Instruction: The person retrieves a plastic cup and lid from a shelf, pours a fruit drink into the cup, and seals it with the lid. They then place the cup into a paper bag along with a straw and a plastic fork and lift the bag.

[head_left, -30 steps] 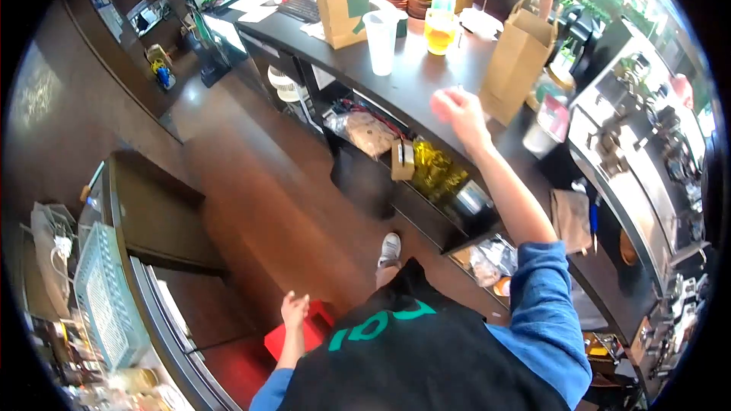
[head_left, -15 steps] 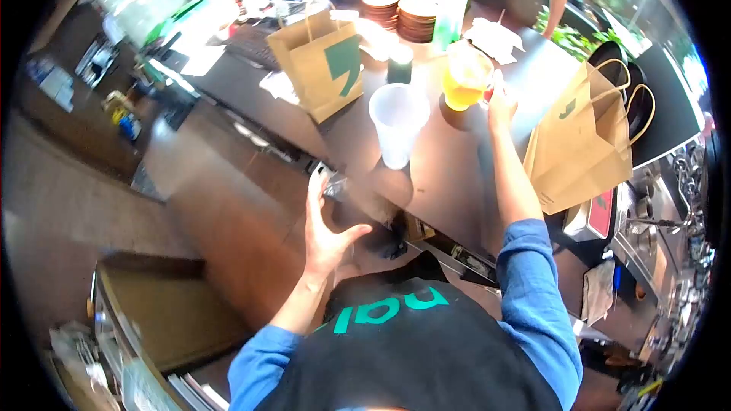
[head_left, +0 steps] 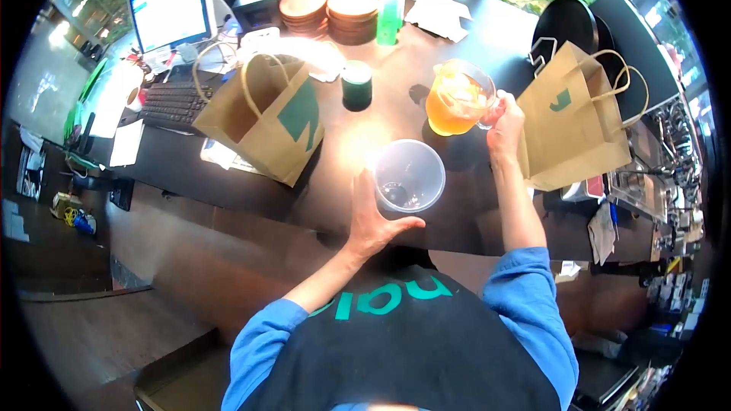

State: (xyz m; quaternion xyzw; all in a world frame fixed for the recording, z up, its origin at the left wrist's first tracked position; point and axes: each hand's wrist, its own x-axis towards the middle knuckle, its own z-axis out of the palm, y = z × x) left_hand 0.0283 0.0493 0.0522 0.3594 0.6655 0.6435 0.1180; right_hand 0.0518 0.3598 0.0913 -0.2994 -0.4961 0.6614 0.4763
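Observation:
My right hand (head_left: 504, 123) is closed around the handle of a clear glass pitcher (head_left: 451, 110) with orange drink and pale pieces in it. The pitcher is held upright over the dark counter, to the right of a translucent plastic cup (head_left: 426, 175). My left hand (head_left: 373, 217) is at the cup's near left side. Its fingers lie along the cup's wall and the thumb stretches out below the near rim, spread wide from them. Only a few clear drops or glints show at the bottom of the cup.
Brown paper bags stand on the counter (head_left: 343, 183), one bag (head_left: 259, 133) at left and another bag (head_left: 567, 122) at right. Behind are a dark green-wrapped jar (head_left: 356, 87), stacked brown saucers (head_left: 352, 19), a green bottle (head_left: 391, 7), a keyboard (head_left: 171, 103) and a monitor (head_left: 169, 4).
My left hand has moved up and right, from beyond the counter's edge to beside the cup. The pitcher remains in my right hand. The view has shifted, showing more of the counter's left side.

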